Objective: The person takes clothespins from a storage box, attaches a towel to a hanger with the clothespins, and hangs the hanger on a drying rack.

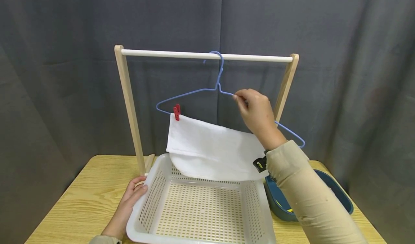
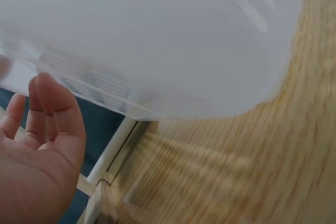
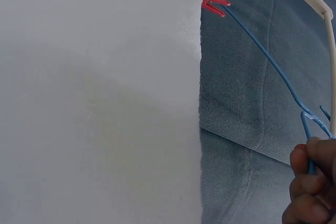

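Note:
A blue wire hanger hangs tilted, its right end lower. My right hand pinches its right shoulder near the neck. From the hanger's lower wire hangs a folded white towel, and a red clothespin clips its left corner. My right forearm hides the towel's right end in the head view. Beneath the towel stands a white perforated plastic basket. With loosely bent fingers, my left hand touches the outside of the basket's left side, as the left wrist view also shows.
The hanger's hook sits over the white bar of a wooden-legged rack. Right of the basket, partly behind my sleeve, is a dark teal bin with something yellow inside. Everything stands on a wood-grain table before a grey curtain.

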Motion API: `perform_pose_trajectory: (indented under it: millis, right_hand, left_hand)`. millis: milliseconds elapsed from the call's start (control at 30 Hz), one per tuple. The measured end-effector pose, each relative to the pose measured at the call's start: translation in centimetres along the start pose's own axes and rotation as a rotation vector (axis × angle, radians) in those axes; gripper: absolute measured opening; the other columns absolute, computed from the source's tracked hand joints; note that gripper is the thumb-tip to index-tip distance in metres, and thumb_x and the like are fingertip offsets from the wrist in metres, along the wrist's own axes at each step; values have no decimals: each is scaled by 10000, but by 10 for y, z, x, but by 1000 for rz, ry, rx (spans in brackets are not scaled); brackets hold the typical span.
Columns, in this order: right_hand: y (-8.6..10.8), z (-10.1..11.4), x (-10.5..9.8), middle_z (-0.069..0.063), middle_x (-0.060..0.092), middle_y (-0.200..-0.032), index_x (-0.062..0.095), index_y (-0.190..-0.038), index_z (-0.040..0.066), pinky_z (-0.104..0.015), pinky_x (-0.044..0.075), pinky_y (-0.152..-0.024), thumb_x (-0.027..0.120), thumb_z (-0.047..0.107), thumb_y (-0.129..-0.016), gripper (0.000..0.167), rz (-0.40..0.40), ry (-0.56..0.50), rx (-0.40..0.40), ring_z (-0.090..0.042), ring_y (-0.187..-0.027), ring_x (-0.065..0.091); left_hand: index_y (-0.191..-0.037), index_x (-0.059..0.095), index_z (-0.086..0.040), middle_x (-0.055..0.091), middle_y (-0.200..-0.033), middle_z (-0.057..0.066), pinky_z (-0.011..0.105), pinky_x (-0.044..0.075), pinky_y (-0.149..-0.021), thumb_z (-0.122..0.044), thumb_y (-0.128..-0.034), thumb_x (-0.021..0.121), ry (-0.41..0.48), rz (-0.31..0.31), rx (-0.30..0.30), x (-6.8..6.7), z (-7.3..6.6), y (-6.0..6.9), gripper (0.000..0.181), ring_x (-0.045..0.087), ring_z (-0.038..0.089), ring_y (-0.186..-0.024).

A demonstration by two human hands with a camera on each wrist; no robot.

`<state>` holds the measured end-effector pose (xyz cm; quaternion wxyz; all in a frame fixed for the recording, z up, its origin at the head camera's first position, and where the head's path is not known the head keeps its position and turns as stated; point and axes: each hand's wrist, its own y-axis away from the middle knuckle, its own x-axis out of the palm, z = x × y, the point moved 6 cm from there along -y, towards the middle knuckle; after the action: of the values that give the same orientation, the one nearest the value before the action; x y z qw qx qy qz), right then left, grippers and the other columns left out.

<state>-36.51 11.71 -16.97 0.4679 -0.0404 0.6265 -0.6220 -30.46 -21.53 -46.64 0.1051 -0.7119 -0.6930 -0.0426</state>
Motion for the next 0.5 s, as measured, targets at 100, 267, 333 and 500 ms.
perform_pose_trajectory:
  millis: [100, 267, 333, 500]
  right_hand:
    - [0, 0, 1, -145, 693, -861, 735, -993, -33, -390, 499, -683, 680, 96, -984, 140, -5, -4, 0, -263, -738, 605]
    - [1, -1, 2, -134, 689, -849, 739, -986, -24, -380, 487, -678, 682, 105, -980, 141, -12, -8, 4, -258, -736, 602]
    - [2, -3, 2, -135, 691, -852, 740, -985, -19, -390, 487, -686, 677, 108, -979, 142, -15, -8, 10, -263, -744, 606]
    - [7, -8, 2, -134, 691, -867, 737, -989, -11, -394, 473, -683, 661, 121, -976, 153, -10, -14, 40, -275, -747, 604]
  left_hand:
    - [-1340, 339, -126, 549, -1196, 38, 323, 573, -795, -161, -1089, 430, 0, 1, 0, 0, 1, 0, 269, 632, 169, -996]
    - [-1342, 337, -117, 559, -1193, 34, 333, 575, -794, -162, -1089, 432, -2, 3, 5, -1, 1, 0, 274, 637, 175, -999]
    - [-1341, 340, -117, 563, -1191, 31, 332, 574, -800, -160, -1090, 430, -3, 6, 10, -1, 1, 0, 270, 637, 172, -1006]
    - [-1342, 343, -125, 562, -1190, 31, 331, 574, -806, -160, -1091, 425, -8, 6, 14, -2, 0, 0, 266, 634, 167, -1013]
